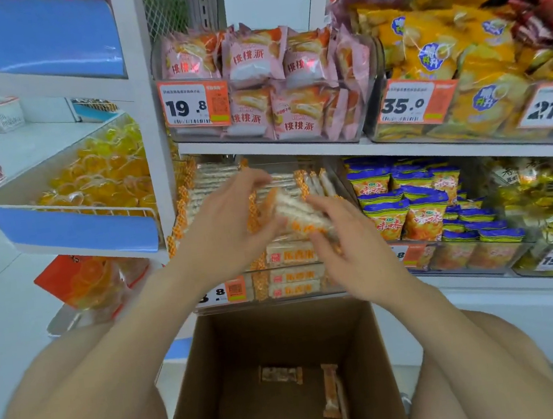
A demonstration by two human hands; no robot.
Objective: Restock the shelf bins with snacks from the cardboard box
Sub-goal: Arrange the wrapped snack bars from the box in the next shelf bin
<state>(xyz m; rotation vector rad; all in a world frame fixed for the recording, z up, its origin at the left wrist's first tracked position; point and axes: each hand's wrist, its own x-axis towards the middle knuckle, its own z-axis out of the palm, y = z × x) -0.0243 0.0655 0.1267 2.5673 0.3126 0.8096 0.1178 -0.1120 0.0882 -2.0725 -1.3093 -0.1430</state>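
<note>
An open cardboard box (pixel 276 340) stands between my knees, below the shelf. On its floor lie a few orange-and-white snack bars (pixel 332 392). Both hands are raised over the clear shelf bin (pixel 296 276), which is packed with the same bars. Between them is a small bundle of bars (pixel 298 215). My right hand (pixel 349 252) grips the bundle from the right and below. My left hand (pixel 225 229) is at the bundle's left end, fingers spread and lightly curled toward it; whether it grips is unclear. The bin's front label is partly hidden by my left wrist.
Above is a bin of pink pie packs (pixel 264 83) tagged 19.8, and yellow chip bags (pixel 440 53) to its right. Blue-and-orange packs (pixel 419 206) fill the bin to the right. A blue side rack (pixel 71 205) of yellow jelly cups juts out at left.
</note>
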